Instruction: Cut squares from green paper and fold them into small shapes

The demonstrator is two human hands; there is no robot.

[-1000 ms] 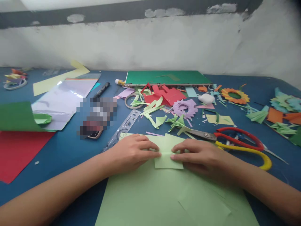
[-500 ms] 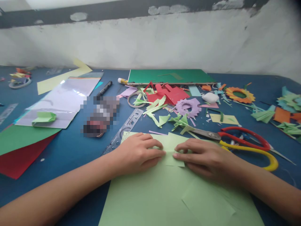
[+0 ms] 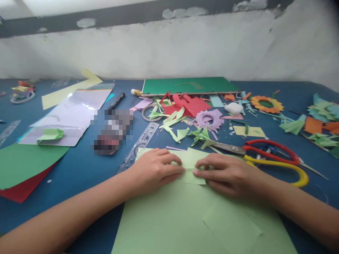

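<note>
Small green paper point(image 3: 192, 178), centre of frame, over a larger green sheet point(image 3: 164, 218) that perhaps serves as a working surface. Left hand point(image 3: 156, 171) and right hand point(image 3: 231, 176) on either side, thumb and fingers of each pinching at its crosswise crease, likely to keep the fold steady. Scissors point(image 3: 234, 149), right of centre, handles rightward, apparently within easy reach. Ruler point(image 3: 143, 141), left of centre; marker point(image 3: 116, 102), upper left: lettering too small to read.

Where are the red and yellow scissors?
In the head view, right of centre: the scissors lie just beyond the right hand, on the near side of the small yellow paper.
</note>
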